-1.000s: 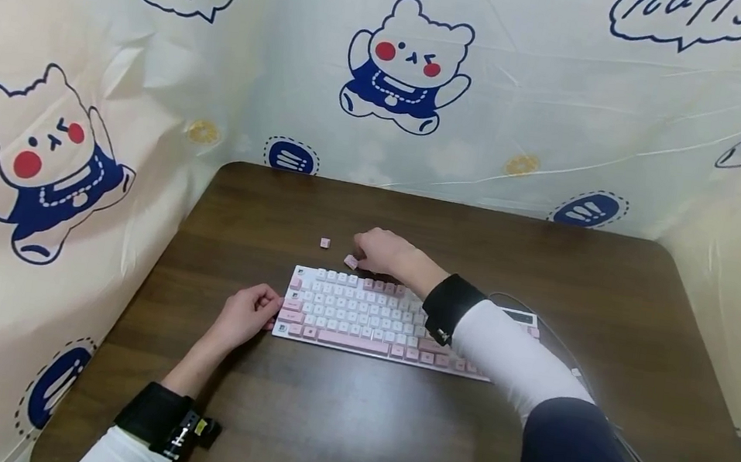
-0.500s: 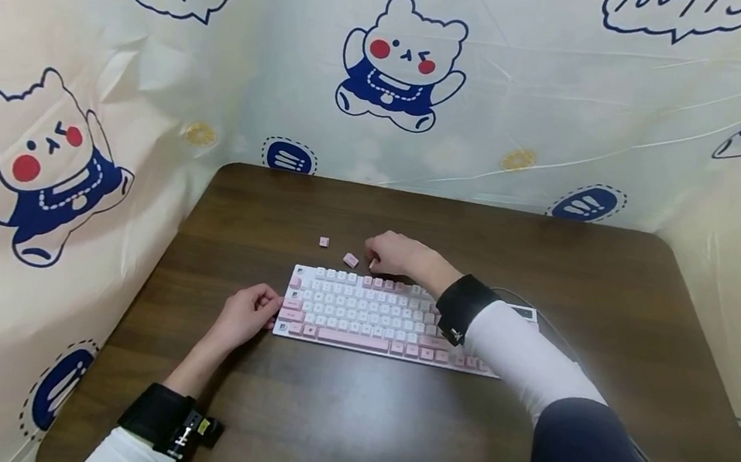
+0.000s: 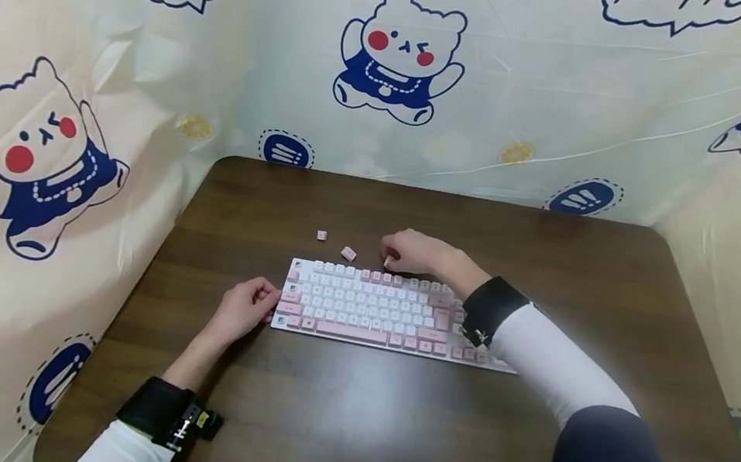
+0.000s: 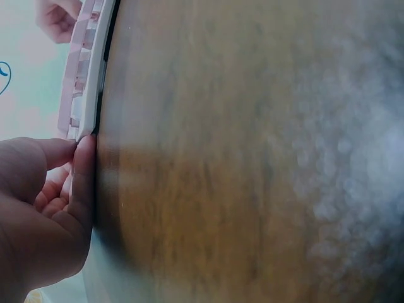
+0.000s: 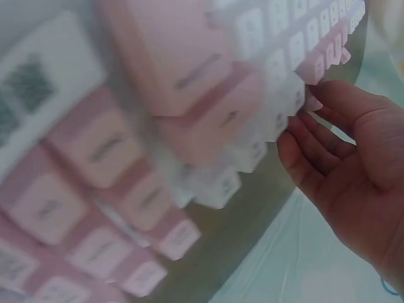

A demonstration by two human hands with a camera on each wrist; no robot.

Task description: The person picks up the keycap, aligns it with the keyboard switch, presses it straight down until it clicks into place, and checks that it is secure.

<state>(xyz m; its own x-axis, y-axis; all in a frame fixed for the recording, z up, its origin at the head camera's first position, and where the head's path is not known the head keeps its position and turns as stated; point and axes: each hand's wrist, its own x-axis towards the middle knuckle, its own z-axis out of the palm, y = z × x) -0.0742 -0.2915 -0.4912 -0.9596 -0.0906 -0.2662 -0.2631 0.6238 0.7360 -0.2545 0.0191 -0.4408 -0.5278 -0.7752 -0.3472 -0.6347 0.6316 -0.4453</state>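
A white and pink keyboard (image 3: 368, 305) lies on the brown table. At its left end my left hand (image 3: 247, 302) holds the edge; in the left wrist view the thumb and forefinger of that hand (image 4: 50, 196) meet at the keyboard's corner (image 4: 88, 113). Just beyond the back edge, my right hand (image 3: 418, 253) pinches a small pink keycap (image 5: 312, 102) between thumb and fingers, close beside the top row of keys. Two loose pink keycaps lie behind the keyboard: a small one (image 3: 321, 235) and a wider one (image 3: 349, 254).
The brown table (image 3: 332, 413) has rounded back corners. A pale curtain (image 3: 502, 84) printed with bears hangs behind it and along both sides. The right forearm's white sleeve (image 3: 558, 357) crosses over the keyboard's right end.
My right hand has moved to the right along the keyboard's back edge, away from the two loose keycaps. My left hand stays at the keyboard's left end. The head view has shifted slightly.
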